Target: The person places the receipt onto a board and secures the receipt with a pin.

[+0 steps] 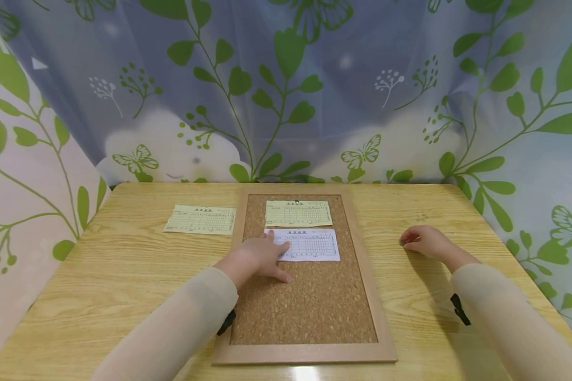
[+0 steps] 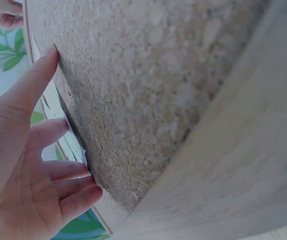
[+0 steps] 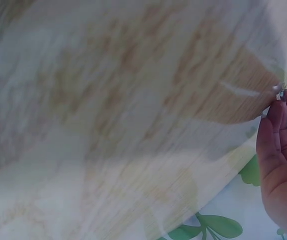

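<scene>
My left hand (image 1: 262,255) rests with spread fingers on the left end of a white printed form (image 1: 314,246), which lies on a framed corkboard (image 1: 314,307). In the left wrist view the thumb of the left hand (image 2: 23,150) touches the cork, and the fingertips lie at the paper's edge. Right of the board, my right hand (image 1: 429,243) pinches a small silver pushpin (image 3: 282,92) between thumb and fingers, its thin point showing. Directly above the white form, a yellow form (image 1: 297,214) is held at its top edge by a silver pin (image 1: 296,202).
Another yellow form (image 1: 200,219) lies on the wooden table (image 1: 124,264), left of the board. Several small pins (image 1: 421,217) lie beyond the right hand. A leaf-patterned curtain (image 1: 314,106) hangs behind the table.
</scene>
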The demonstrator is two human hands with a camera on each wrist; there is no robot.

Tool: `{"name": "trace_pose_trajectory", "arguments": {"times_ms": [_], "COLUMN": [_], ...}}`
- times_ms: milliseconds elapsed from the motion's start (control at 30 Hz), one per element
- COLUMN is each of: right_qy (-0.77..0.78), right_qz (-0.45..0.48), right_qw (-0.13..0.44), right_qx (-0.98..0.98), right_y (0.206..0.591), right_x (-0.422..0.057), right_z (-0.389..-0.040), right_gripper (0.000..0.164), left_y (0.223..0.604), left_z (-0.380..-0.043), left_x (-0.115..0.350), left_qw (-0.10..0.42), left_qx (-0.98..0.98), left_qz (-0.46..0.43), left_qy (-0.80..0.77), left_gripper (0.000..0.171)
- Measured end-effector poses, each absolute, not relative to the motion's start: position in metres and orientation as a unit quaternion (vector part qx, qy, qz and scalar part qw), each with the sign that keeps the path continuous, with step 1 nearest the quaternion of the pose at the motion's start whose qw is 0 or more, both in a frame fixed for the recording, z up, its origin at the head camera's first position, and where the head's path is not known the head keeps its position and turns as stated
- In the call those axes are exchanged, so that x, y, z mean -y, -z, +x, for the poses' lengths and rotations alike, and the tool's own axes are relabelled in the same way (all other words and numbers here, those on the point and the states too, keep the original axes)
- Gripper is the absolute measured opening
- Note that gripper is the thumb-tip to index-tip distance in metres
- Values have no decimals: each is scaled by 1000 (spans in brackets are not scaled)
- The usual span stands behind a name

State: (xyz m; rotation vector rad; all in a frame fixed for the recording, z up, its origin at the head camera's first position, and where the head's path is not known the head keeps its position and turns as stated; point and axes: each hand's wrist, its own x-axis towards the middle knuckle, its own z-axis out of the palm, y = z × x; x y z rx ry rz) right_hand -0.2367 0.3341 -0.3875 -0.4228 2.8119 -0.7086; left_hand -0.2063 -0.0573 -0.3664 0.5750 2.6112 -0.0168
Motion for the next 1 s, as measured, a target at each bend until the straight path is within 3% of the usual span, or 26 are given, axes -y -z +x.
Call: {"name": "trace_pose_trajectory", "arguments": {"times_ms": [567, 1000], "right_qy": [218, 236], "right_qz": [-134, -100], "right_qw": [110, 115], "right_qx": [-960, -960], "right_y": [386, 385], "right_x": [-332, -341], "right_z": [-237, -235], "right_gripper": [4, 12], "left_y": [367, 367], "left_z": [-207, -206], "left_x": [57, 57], "left_qw": [227, 230], "left_qx": [-950, -951], "left_qz": [212, 207], "left_qy": [10, 17], "left_gripper": [90, 91]}}
